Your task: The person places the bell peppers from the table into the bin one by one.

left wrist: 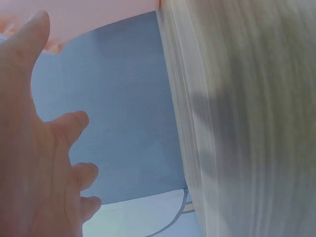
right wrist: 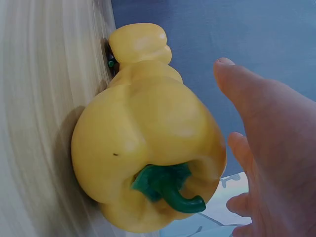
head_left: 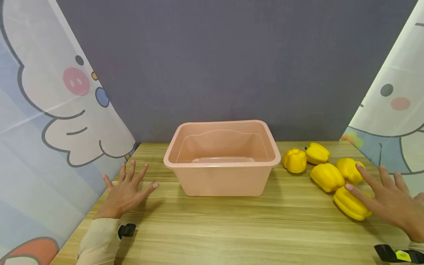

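Several yellow bell peppers [head_left: 327, 177] lie in a loose group on the right side of the table. My right hand [head_left: 394, 200] hovers over the nearest pepper [head_left: 352, 203], fingers spread and holding nothing. The right wrist view shows that pepper [right wrist: 148, 138] close up, its green stem [right wrist: 170, 190] toward the camera, with a gap to the hand [right wrist: 276, 143]. Left of the pink plastic basin [head_left: 222, 178], my left hand [head_left: 124, 195] is held with fingers spread, nothing in it. In the left wrist view that hand [left wrist: 39, 143] is above the table.
The basin, with no contents visible inside, stands mid-table near a dark grey back panel [head_left: 212, 66]. Cartoon-printed sheets [head_left: 66, 121] flank the wood-grain table [head_left: 212, 228] on both sides. A black strap [head_left: 126, 230] is on the left wrist.
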A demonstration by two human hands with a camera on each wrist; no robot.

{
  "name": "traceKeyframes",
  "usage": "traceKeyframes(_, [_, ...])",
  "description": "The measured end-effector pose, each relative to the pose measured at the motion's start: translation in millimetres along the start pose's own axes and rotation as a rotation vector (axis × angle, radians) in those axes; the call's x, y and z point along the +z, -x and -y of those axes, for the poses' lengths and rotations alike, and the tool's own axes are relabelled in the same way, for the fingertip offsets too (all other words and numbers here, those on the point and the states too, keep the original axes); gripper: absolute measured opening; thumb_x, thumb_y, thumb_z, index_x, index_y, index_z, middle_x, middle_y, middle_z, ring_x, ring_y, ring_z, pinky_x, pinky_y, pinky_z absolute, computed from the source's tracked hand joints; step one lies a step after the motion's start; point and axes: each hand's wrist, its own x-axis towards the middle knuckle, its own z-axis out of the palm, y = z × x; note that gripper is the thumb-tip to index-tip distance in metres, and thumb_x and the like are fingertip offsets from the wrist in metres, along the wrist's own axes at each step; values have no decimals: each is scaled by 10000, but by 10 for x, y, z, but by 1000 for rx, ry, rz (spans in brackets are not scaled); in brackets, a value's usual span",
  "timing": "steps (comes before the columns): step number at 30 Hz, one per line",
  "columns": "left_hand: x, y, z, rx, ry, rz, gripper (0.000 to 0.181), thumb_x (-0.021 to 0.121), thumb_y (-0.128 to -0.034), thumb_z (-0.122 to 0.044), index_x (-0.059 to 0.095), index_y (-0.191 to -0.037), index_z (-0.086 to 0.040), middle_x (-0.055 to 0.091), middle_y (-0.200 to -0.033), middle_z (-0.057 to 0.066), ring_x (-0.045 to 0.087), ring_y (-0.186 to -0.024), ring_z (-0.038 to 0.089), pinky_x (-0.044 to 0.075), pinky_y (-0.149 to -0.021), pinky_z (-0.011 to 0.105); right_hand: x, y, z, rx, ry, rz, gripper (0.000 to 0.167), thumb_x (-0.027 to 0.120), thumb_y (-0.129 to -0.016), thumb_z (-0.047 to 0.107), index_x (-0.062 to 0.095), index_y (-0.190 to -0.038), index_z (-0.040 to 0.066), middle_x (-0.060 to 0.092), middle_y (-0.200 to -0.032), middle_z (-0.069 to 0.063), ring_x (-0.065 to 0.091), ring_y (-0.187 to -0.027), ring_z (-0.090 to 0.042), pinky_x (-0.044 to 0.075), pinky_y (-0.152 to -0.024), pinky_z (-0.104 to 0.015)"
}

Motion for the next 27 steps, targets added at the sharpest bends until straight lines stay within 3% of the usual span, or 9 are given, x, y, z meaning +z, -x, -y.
traceKeyframes(6, [-6,-10,-9,-10,9,1,855,431,-955,-694,267,-1600,-157,53,-1624,282,-31,-1456,537,-238,-885,799,-25,-1,0,-7,5,27,943,474,-967,634,-39,-1605,166,-103,-1508,-438,-76,-1292,-733,-5,-759,-923])
traceKeyframes(18, [0,-22,-17,1,17,-36,789,434,-981,-645,299,-1590,-162,266,-1573,282,199,-1432,497,-52,-912,871,-19,-16,24,23,35,26,950,449,-962,663,-43,-1604,164,-42,-1506,-448,48,-1288,-706,28,-806,-914])
traceKeyframes(27, [12,-39,-22,2,71,-31,738,422,-1007,-604,313,-1583,-157,287,-1572,260,267,-1410,486,37,-919,872,-28,-21,-1,-7,16,37,920,454,-978,630,-35,-1609,174,20,-1516,-439,157,-1215,-713,63,-809,-901])
